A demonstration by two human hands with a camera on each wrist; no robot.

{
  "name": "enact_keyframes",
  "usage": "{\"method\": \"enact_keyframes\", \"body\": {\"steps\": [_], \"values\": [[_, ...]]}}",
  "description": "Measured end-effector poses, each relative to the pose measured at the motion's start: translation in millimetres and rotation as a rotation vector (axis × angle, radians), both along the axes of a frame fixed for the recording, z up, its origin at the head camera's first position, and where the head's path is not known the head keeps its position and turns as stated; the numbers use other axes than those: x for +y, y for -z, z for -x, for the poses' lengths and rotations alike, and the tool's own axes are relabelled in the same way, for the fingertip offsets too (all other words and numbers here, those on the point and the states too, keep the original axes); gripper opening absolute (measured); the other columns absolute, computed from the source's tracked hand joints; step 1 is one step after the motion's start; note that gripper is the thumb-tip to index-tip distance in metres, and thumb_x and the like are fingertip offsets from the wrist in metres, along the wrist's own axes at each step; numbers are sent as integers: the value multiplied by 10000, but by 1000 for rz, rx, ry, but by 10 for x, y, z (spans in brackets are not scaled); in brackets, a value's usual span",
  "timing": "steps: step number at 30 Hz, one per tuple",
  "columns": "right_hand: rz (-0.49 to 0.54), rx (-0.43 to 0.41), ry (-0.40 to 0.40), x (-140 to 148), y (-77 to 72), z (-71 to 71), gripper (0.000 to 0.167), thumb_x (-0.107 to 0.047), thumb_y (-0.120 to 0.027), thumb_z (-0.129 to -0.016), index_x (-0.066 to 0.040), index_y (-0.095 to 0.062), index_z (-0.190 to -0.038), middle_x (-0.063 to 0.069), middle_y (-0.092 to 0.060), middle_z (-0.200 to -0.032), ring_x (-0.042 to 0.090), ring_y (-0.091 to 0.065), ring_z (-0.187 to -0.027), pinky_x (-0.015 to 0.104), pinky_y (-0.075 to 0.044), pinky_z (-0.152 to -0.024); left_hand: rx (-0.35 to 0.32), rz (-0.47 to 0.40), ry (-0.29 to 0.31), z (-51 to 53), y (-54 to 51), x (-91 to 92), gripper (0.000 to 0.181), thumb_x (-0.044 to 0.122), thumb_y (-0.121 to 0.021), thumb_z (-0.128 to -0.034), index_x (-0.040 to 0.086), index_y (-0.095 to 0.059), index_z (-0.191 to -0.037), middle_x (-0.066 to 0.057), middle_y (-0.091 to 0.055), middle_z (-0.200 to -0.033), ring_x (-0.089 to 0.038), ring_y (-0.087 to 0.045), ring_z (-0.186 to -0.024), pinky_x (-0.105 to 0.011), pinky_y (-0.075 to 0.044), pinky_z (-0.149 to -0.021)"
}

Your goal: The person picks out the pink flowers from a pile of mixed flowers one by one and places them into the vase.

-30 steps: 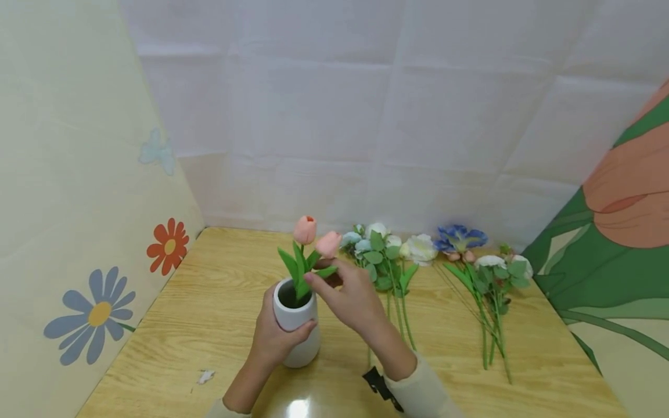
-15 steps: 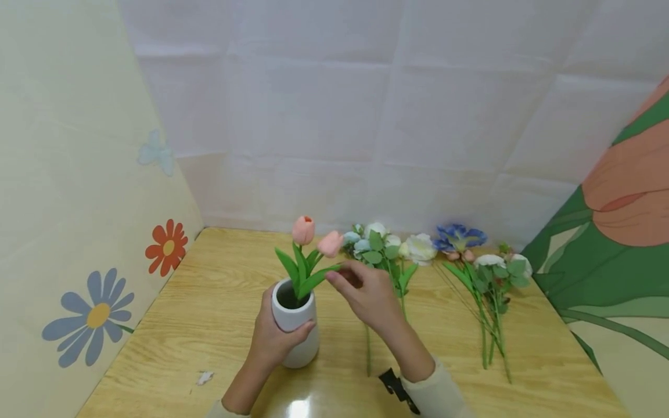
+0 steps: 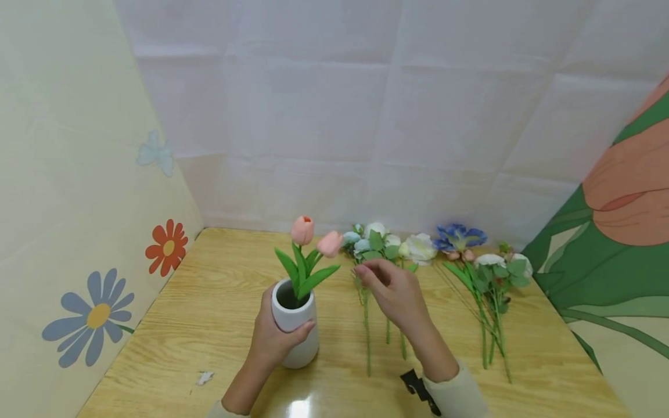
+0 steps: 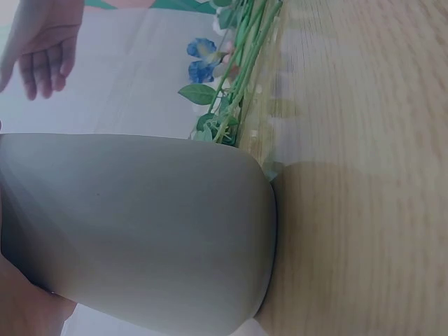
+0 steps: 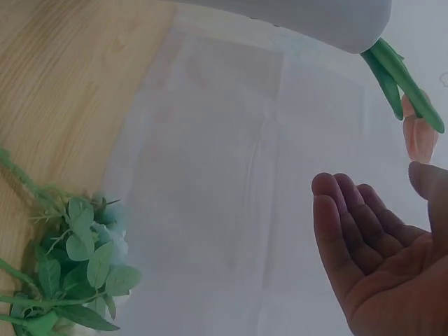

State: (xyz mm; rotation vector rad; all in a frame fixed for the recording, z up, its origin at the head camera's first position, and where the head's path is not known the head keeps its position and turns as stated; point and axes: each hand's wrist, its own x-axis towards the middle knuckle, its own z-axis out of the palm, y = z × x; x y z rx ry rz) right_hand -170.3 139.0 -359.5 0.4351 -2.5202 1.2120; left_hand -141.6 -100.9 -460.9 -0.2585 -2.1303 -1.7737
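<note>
"What is closest?"
"Two pale sleeves (image 3: 453,393), both cut off by the bottom edge"

"And the hands?"
"The left hand (image 3: 274,339) is wrapped around a white vase (image 3: 303,353). Its thumb shows in front, but most of its fingers are hidden from the head view. The vase stands up on the wooden table (image 3: 240,261)"

"Is the right hand (image 3: 394,290) holding anything?"
"No, its fingers are softly bent, with a gap by the thumb. It's near a tulip leaf, not touching"

"Where are the pink tulips (image 3: 302,231)?"
"In the vase, two of them. The vase hides the bottoms of their stems"

"What's farther back?"
"A blue flower (image 3: 460,238) and white flowers (image 3: 420,249) lie down. The right hand covers some stems. Last is a creased white cloth (image 3: 313,116), cut off at the top"
</note>
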Motion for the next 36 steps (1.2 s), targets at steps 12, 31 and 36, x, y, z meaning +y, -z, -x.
{"method": "enact_keyframes", "body": {"steps": [12, 31, 36], "values": [[-104, -108, 38, 210, 63, 19, 306, -290, -644, -1004, -82, -664, -1228, 30, -719, -1053, 180, -681, -925, 385, -569, -814, 2, 5, 1, -3, 16, -10, 902, 164, -903, -712, 90, -398, -1455, -78, -621, -1226, -225, -615, -1033, -414, -529, -857], [-259, -252, 82, 609, 270, 54, 420, -298, -616, -1013, -41, -576, -1343, 168, -665, -1236, 337, -667, -1051, 490, -559, -844, -9, 1, -1, -1, 4, 1, 899, 166, -904, -715, 100, -394, -1453, -77, -614, -1231, -234, -612, -1039, -453, -520, -861], [-281, -270, 95, 717, 325, 58, 461, -304, -615, -1014, -19, -550, -1370, 194, -652, -1237, 370, -658, -1075, 501, -556, -843, -10, 0, 3, 5, 6, 1, 907, 161, -904, -712, 104, -390, -1456, -63, -616, -1227, -224, -616, -1033, -430, -527, -856]]}}
